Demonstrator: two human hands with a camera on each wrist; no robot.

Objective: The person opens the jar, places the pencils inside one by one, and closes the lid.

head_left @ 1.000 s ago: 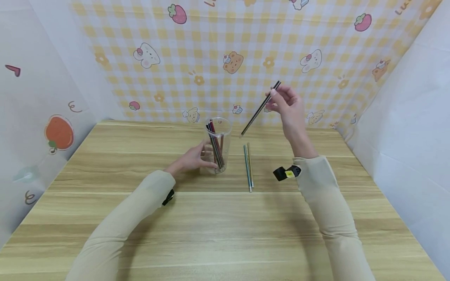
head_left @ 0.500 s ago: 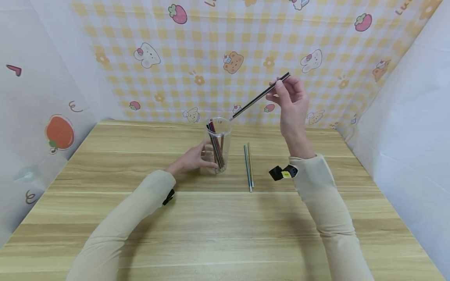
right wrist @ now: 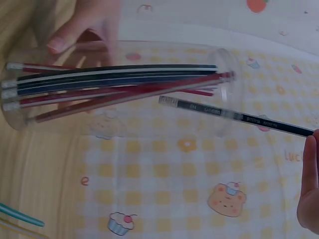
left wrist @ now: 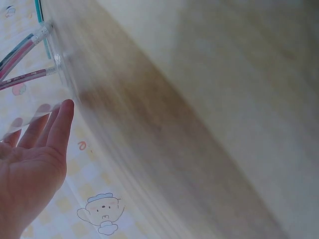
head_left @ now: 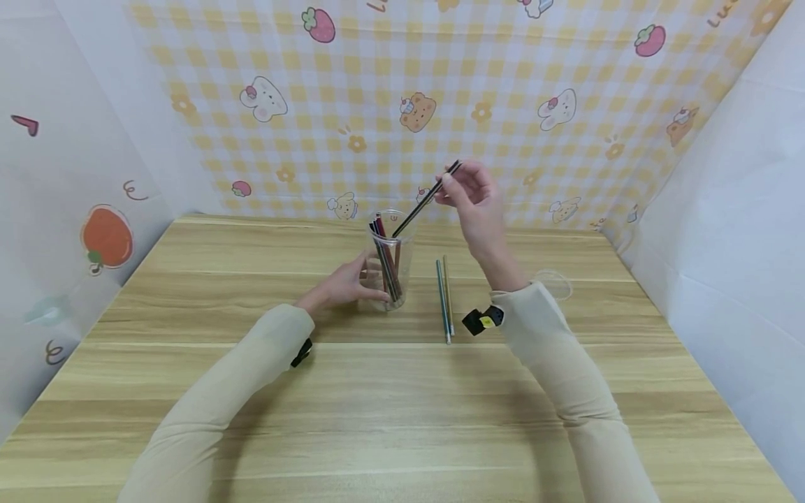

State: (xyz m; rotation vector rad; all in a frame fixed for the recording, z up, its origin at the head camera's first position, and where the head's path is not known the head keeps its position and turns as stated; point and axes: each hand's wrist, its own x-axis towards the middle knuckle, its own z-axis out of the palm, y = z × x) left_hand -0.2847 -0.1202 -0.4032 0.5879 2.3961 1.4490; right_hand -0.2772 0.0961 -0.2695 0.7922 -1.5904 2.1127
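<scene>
In the middle of the head view, the left hand curled round a tall, see-through plastic cup, probably so it would not tip. The cup stood upright on a pale, stripy wooden table. Just above and to the right, the right hand pinched a thin, black wooden pencil near its top, perhaps to keep the fingers clear of the rim. The black pencil slanted, rubber end down, inside the cup's mouth, not yet at the bottom.

In the cup were a dark green pencil, a dark blue pencil and some red pencils (they crossed, so counting was tricky). They leaned, likely because the cup had lots of room. Right of centre, a blue-green pencil and a yellow-gold pencil lay side by side.
</scene>
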